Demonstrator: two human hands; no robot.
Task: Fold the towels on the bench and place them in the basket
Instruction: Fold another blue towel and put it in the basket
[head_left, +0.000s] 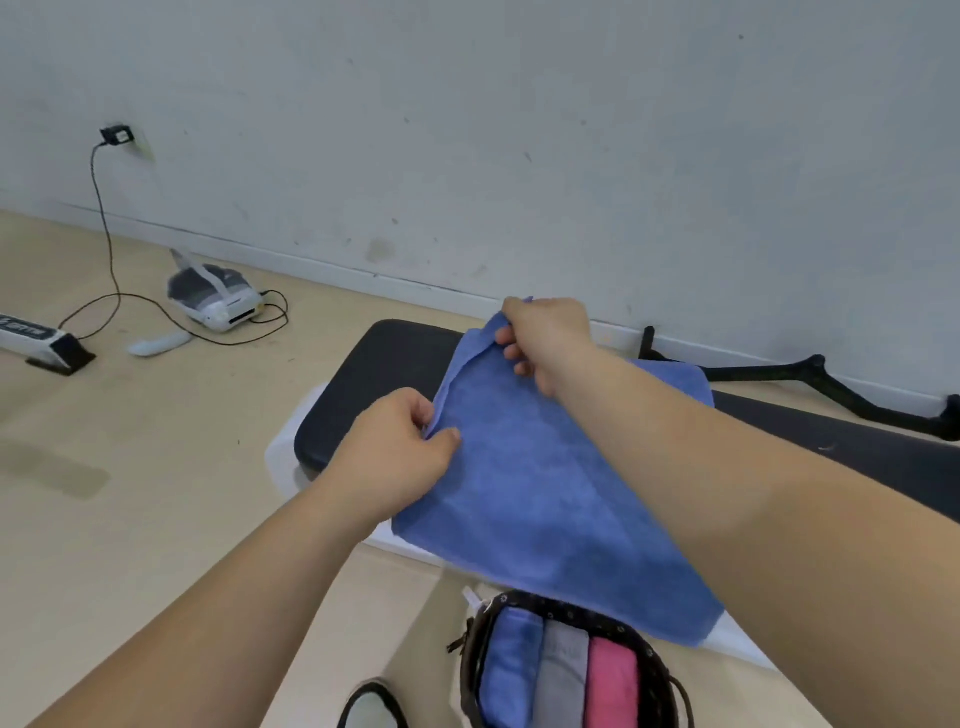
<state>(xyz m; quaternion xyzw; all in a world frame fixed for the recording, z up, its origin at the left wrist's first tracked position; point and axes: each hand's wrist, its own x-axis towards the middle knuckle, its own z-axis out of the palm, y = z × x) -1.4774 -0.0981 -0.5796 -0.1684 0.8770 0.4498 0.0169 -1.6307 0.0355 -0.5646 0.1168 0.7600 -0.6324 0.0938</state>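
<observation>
As left grip (400, 447) and right grip (545, 332) pinch its edge, blue towel (545, 499) drapes the bench (374, 374)

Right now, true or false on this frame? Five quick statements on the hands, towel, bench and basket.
1. The left hand pinches the blue towel. True.
2. The right hand lies flat on the bench. False: it grips the blue towel's far corner.
3. The blue towel lies across the bench. True.
4. The basket is empty. False: it holds a blue folded towel, a grey folded towel and a pink folded towel.
5. A black cable hangs from the wall socket. True.
</observation>
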